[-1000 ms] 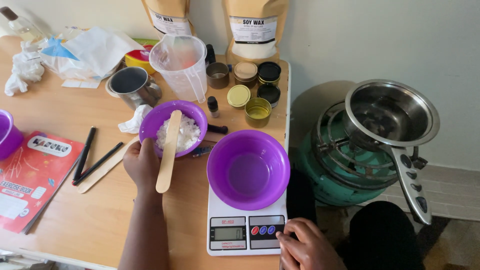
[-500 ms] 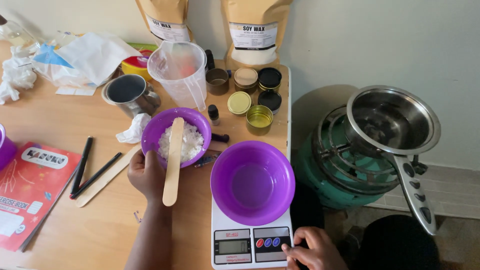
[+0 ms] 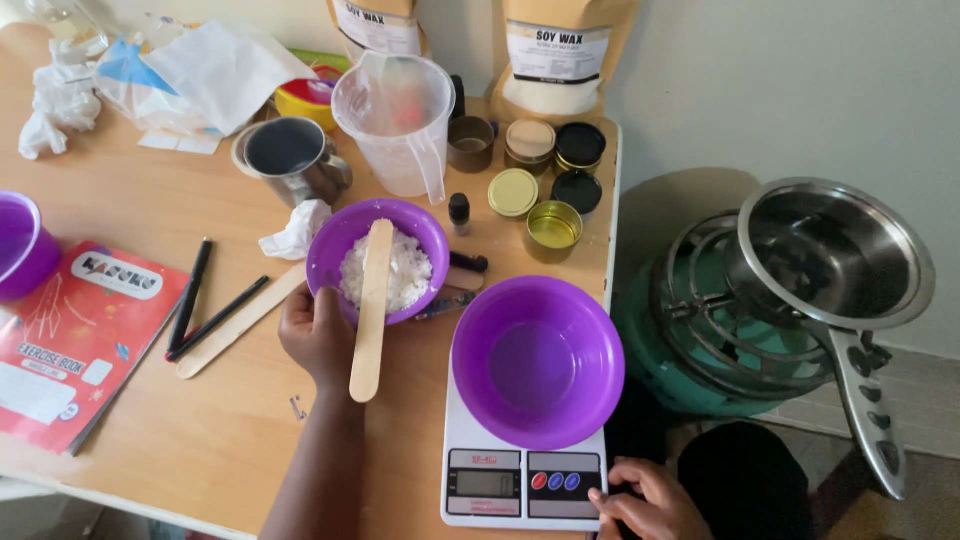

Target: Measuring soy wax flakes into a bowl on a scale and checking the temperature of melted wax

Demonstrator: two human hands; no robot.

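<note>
Left hand [image 3: 318,335] wraps the near rim of the purple bowl of white flakes [image 3: 378,261], fingers closed on it, steadying it on the counter [image 3: 150,400]. Wooden stick [image 3: 371,308] lies across that bowl, near end overhanging past the hand, so it's within easy reach. Right hand [image 3: 645,503] rests at the near right corner of the white kitchen scale [image 3: 520,487], fingers curled by the buttons; not gripping anything that I can see. Empty purple bowl [image 3: 538,361] sits centred on the scale platform, just right of the flake bowl. Far side: clear jug [image 3: 395,125], small tins [image 3: 550,228]. Off counter, right: steel pan [image 3: 835,255] on a green gas burner [image 3: 700,330].
</note>
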